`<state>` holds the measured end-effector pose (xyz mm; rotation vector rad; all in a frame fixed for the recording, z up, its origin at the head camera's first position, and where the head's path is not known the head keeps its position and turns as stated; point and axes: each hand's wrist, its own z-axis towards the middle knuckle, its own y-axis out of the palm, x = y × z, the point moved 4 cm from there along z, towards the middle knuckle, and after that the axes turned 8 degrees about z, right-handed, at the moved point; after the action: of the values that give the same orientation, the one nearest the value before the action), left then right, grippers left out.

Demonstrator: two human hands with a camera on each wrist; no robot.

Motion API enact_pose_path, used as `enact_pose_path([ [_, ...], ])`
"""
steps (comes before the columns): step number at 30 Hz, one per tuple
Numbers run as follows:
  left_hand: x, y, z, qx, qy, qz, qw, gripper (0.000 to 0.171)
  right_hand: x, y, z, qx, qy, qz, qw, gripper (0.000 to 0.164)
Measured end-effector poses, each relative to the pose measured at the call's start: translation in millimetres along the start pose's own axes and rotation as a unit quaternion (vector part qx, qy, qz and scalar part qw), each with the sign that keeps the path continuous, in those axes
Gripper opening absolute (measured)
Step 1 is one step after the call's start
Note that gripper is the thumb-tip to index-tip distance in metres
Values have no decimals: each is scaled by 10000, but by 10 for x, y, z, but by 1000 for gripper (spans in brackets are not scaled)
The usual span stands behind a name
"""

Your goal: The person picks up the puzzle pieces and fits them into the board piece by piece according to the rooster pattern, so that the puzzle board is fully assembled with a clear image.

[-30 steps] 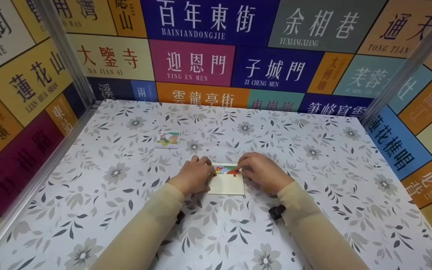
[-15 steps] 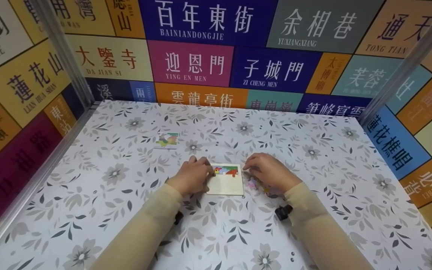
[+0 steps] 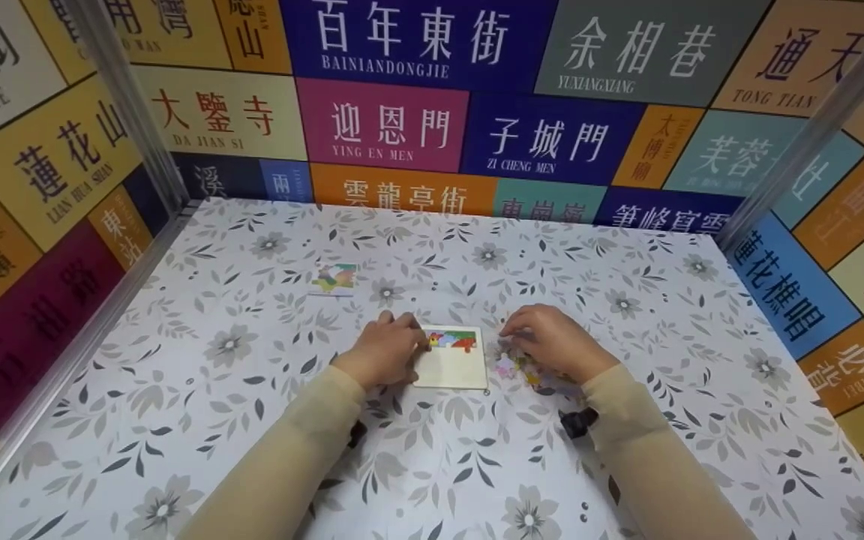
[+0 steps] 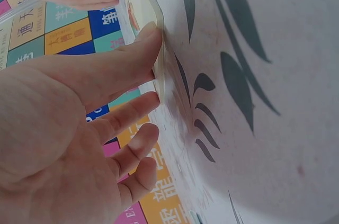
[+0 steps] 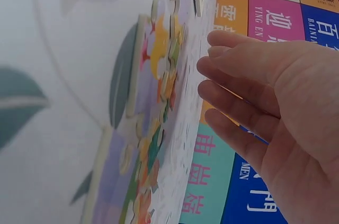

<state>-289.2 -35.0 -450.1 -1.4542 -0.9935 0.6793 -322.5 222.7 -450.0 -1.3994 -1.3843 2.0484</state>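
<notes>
A small pale jigsaw board (image 3: pixel 448 369) lies on the patterned cloth, with a strip of coloured pieces fitted along its far edge. My left hand (image 3: pixel 385 351) holds the board's left edge; in the left wrist view the thumb presses on its rim (image 4: pixel 160 65) and a finger is against the side. Just right of the board, several loose jigsaw pieces (image 3: pixel 508 366) lie in a pile, partly hidden under my right hand (image 3: pixel 558 343). In the right wrist view, that hand's fingers (image 5: pixel 225 91) are slightly bent beside the pieces (image 5: pixel 155 57), apart from them and holding nothing visible.
A small square picture card (image 3: pixel 334 279) lies at the far left of the board. Behind the floral tablecloth (image 3: pixel 627 465) stands a wall of colourful street-name panels (image 3: pixel 383 126). Clear upright posts (image 3: pixel 826 124) stand at the back corners.
My right hand has drawn back from the board's far right corner, moving right over the loose pieces. My left hand and the board stay where they were.
</notes>
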Motion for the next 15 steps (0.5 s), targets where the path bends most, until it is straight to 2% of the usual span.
enact_pose_path([
  [15, -14, 14, 20, -220, -89, -77, 9997, 44, 134, -83, -161, -6, 178, 19, 9998, 17],
])
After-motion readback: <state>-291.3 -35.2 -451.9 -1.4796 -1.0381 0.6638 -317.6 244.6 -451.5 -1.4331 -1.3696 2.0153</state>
